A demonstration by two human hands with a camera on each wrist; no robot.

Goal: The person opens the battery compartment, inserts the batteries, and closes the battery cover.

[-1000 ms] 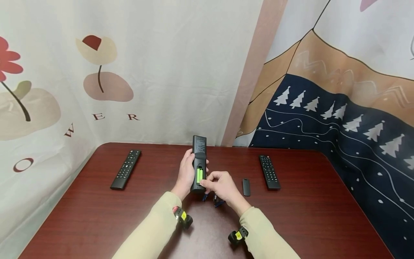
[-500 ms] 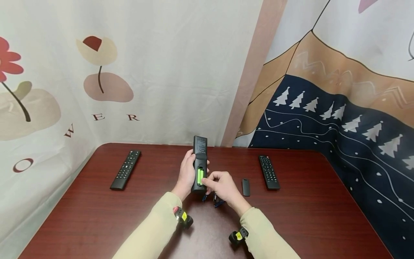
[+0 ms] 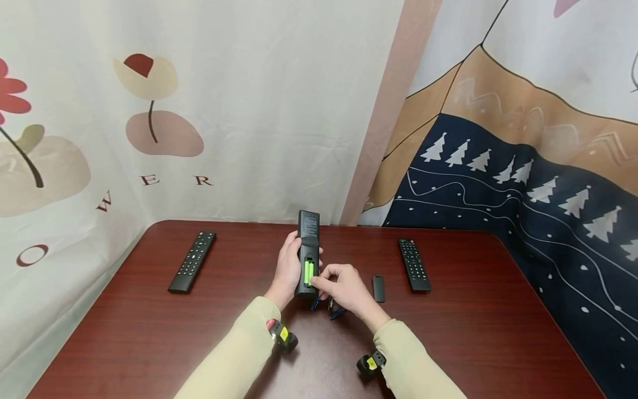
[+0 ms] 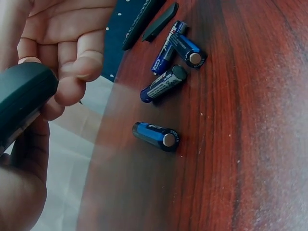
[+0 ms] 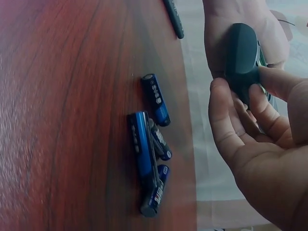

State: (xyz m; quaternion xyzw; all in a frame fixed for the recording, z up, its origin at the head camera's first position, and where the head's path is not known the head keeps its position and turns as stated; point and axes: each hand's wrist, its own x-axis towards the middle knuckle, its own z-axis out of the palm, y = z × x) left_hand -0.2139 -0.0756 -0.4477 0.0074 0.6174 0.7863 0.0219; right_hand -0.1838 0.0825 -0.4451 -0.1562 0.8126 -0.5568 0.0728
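Observation:
A black remote control (image 3: 308,230) is held back side up over the table, its battery compartment uncovered. Two green batteries (image 3: 309,271) lie side by side in that compartment. My left hand (image 3: 286,269) grips the remote from the left, fingertips showing along its far edge. At its lower right corner, my right hand (image 3: 345,285) has the thumb by the batteries' lower end and curled fingers against the remote. The right wrist view shows the thumb and fingers pinching the remote's end (image 5: 241,50). Several blue batteries (image 4: 163,84) lie loose on the table beneath the hands.
A small black battery cover (image 3: 379,288) lies right of the right hand. Two more remotes rest buttons up, one on the left (image 3: 193,260) and one on the right (image 3: 415,266). The reddish-brown table (image 3: 124,332) ends at printed curtains (image 3: 274,111).
The right thumb has slid slightly down toward the batteries' lower end. The remote has shifted very slightly; the left hand keeps its grip.

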